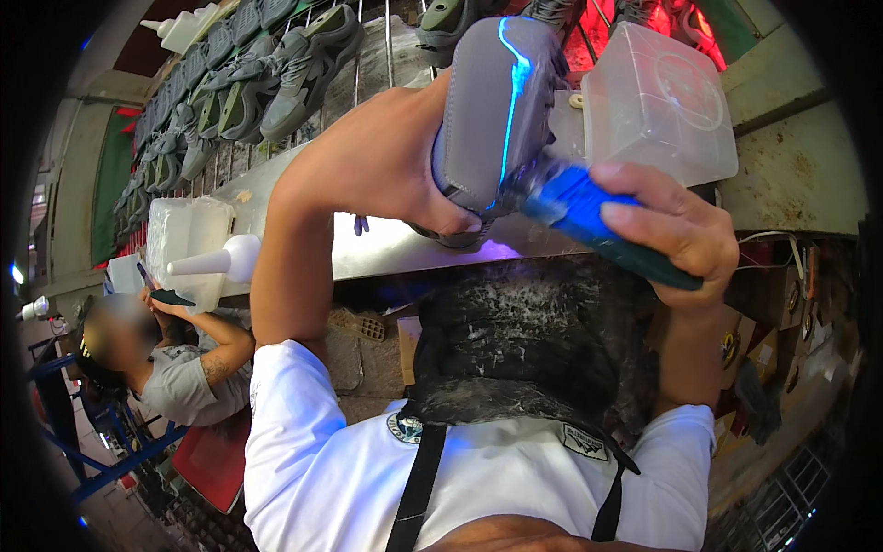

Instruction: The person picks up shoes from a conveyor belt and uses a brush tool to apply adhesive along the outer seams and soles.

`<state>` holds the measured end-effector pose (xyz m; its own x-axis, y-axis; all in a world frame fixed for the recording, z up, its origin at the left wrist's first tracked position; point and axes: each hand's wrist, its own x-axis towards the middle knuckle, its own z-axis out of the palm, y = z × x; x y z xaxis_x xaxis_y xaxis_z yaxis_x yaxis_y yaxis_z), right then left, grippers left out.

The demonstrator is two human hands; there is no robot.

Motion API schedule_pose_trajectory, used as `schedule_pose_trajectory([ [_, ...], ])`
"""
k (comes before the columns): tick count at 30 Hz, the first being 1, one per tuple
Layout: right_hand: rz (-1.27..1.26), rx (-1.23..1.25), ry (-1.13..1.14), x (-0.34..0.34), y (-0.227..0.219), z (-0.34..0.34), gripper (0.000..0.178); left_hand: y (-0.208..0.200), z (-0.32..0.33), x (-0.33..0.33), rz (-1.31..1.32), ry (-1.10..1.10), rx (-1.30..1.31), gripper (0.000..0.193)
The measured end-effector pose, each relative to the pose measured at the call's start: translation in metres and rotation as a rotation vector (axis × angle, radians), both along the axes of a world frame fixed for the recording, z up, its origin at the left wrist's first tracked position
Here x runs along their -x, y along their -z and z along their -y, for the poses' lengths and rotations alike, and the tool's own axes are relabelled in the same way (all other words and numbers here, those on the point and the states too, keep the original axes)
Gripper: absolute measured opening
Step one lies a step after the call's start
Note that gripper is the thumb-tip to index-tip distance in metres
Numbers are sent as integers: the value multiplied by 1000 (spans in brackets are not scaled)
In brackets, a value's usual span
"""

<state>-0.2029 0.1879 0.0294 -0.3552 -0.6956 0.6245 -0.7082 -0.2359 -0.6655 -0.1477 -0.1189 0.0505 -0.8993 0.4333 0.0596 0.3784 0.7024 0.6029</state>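
Note:
My left hand [391, 156] is wrapped round a grey shoe [474, 115], holding it up over the front of the metal bench. A bright blue line of light runs along the shoe's side, from its upper end down to the lower. In my right hand [676, 230] is a brush [589, 216] with a dark handle, its front part lit strong blue. The brush's tip meets the lower right side of the shoe, or comes very close; blur hides which. My left thumb presses near the shoe's lower end.
Rows of grey-green shoes [299, 78] stand on a rack beyond the bench. A translucent plastic container [658, 110] sits at the right, another container [184, 239] at the left beside a white nozzle-shaped piece [216, 260]. A co-worker [189, 368] sits at the far left.

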Motion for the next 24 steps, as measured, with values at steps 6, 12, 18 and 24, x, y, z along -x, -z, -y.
schedule_pose_trajectory([
  [6,174,-119,170,15,-47,-23,47,8,5,6,-17,111,-31,122],
  [12,220,-355,275,29,-84,-22,51,-7,4,-2,35,94,45,128],
  [18,-107,-464,34,38,-90,-26,43,-5,3,0,20,104,19,115],
  [24,-371,-472,-116,39,-87,-13,39,8,12,7,153,115,-53,79],
])
